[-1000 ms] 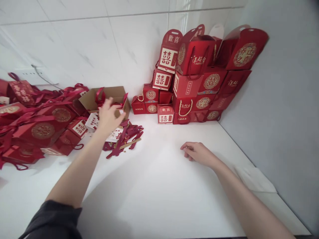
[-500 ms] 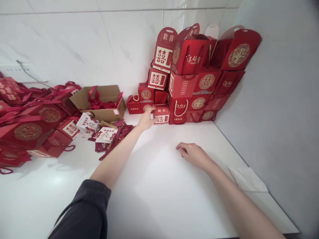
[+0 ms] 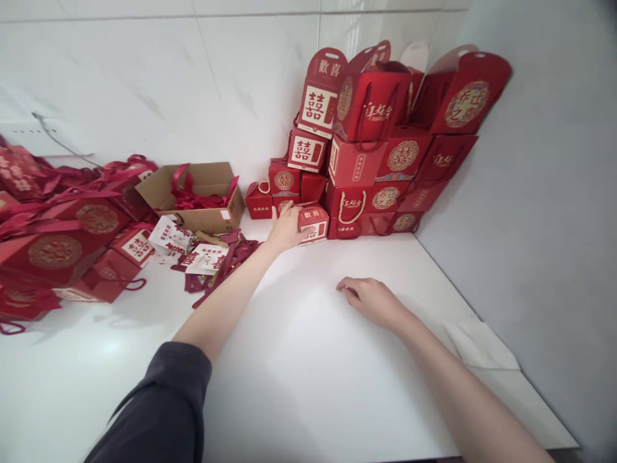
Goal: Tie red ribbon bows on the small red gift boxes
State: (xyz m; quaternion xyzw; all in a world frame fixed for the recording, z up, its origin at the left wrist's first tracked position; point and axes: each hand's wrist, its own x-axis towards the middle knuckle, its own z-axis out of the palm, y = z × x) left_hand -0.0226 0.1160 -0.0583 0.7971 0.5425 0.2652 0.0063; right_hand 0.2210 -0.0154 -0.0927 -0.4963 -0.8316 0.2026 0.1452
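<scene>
My left hand (image 3: 288,230) reaches to the foot of the stacked boxes, its thumb across the front of a small red gift box (image 3: 314,222) and its fingers along the left side. That box stands on the white table (image 3: 289,360), with a cream label and red characters on its front. Over the table, nearer to me, my right hand (image 3: 369,299) hangs with its fingers curled loosely together. Nothing shows between them. Behind the small box rises a stack of red gift boxes (image 3: 359,164), some with rope handles and upright tops.
At the left lie many red boxes with ribbons (image 3: 62,251). An open cardboard box (image 3: 207,222) holds red ribbon. White printed cards (image 3: 207,258) rest on a heap of dark red straps (image 3: 231,263). White paper (image 3: 482,344) lies by the grey wall on the right.
My left hand has closed in around the small gift box, which has turned slightly. The right hand has drifted a little to the left.
</scene>
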